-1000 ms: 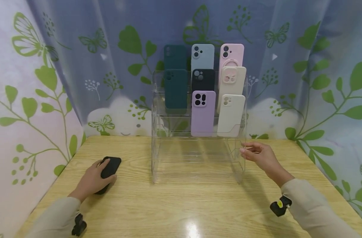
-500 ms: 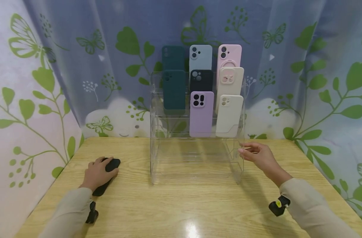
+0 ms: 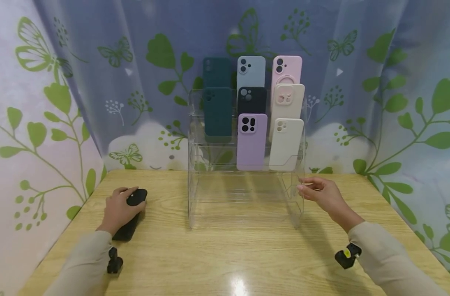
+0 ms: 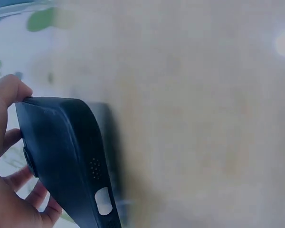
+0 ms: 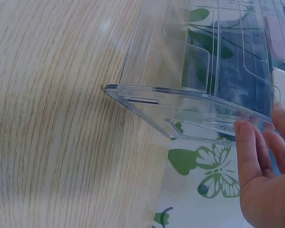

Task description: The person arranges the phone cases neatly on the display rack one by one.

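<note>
At the left of the table, a black phone case [image 3: 127, 231] is in my left hand [image 3: 117, 210], thumb on one long edge and fingers on the other. The left wrist view shows the case [image 4: 57, 142] tilted, its speaker holes and port cut-out facing the camera. My right hand [image 3: 327, 199] pinches the right side panel of a clear tiered display stand [image 3: 217, 166]. In the right wrist view, fingers and thumb of the right hand [image 5: 266, 166] lie on either side of that panel's edge.
On the stand's upper tiers stand several phone cases, including a lilac one [image 3: 252, 144], a white one [image 3: 286, 146], a dark green one [image 3: 217, 111] and a pink one [image 3: 293, 65]. A patterned curtain [image 3: 136, 102] hangs behind the wooden table [image 3: 195, 255].
My left hand has shifted from lying over the black phone case to gripping its edges. The case's far end has moved slightly up and left. My right hand stays at the stand.
</note>
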Demonstrator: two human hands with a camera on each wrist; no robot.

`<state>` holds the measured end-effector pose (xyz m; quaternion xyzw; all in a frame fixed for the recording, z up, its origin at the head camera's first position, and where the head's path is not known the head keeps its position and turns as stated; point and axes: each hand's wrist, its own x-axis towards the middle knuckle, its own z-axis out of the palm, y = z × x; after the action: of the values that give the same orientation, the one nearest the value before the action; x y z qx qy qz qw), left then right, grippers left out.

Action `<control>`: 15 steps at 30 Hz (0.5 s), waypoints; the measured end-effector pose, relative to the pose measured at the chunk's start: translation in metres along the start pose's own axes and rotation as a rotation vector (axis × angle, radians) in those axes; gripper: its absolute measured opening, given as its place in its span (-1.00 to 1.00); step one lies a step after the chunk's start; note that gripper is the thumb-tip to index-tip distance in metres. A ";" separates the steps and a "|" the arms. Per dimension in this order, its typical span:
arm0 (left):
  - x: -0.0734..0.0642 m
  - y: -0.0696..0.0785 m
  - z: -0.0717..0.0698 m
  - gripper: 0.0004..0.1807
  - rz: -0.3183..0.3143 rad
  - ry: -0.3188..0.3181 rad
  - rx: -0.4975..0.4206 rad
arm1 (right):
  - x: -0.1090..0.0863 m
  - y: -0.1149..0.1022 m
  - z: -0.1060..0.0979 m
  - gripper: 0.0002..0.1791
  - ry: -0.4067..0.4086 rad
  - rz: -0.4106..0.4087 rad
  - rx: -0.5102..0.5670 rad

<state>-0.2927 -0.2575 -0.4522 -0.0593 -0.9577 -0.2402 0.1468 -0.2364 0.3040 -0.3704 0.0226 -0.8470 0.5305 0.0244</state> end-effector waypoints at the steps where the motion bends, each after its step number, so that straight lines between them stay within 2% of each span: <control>1: 0.001 0.002 -0.003 -0.32 0.018 0.020 -0.013 | 0.000 0.000 0.000 -0.39 0.002 0.001 -0.002; 7: 0.007 0.026 -0.026 -0.34 0.110 0.114 -0.031 | 0.000 0.002 0.000 -0.38 0.003 0.002 -0.007; 15: 0.017 0.074 -0.061 -0.35 0.130 0.201 -0.053 | 0.001 0.003 -0.001 -0.37 -0.006 0.002 0.026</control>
<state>-0.2800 -0.2215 -0.3626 -0.1007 -0.9257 -0.2602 0.2556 -0.2379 0.3057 -0.3725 0.0238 -0.8402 0.5414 0.0210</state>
